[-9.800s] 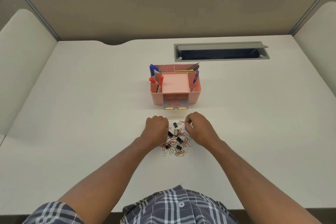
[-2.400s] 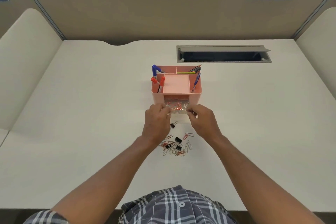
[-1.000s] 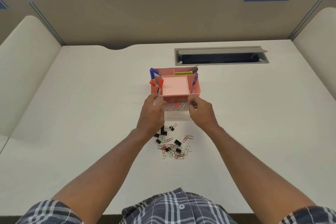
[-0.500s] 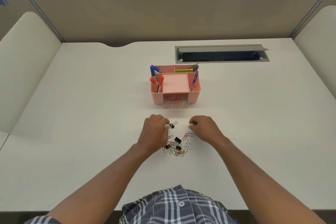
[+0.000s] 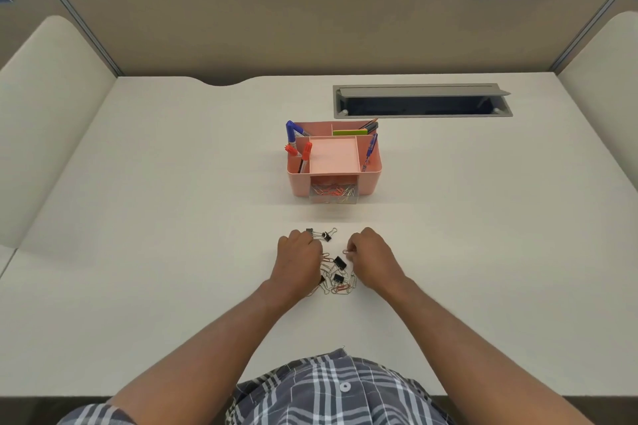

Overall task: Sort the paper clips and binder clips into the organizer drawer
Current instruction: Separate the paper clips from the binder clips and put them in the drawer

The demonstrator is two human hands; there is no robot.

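A pink desk organizer (image 5: 369, 179) stands mid-desk. Its clear drawer (image 5: 352, 199) sits low at the front and holds several red and silver paper clips. Nearer me, a loose pile of paper clips and black binder clips (image 5: 336, 278) lies on the desk between my hands. My left hand (image 5: 298, 260) is curled over the pile's left side, with its fingertips on a small black binder clip (image 5: 309, 231); another binder clip (image 5: 326, 235) lies just right of it. My right hand (image 5: 371, 257) pinches a red paper clip (image 5: 346, 252) at the pile's upper right.
Pens and markers (image 5: 293, 140) stick up from the organizer's side compartments. A grey cable slot (image 5: 421, 90) lies open in the desk behind it. Beige partitions wall in the desk at the back and on both sides.
One second ago both hands were up at the drawer front. They have since come back toward me to the pile, where the fingers closed on clips. The organizer has not moved.
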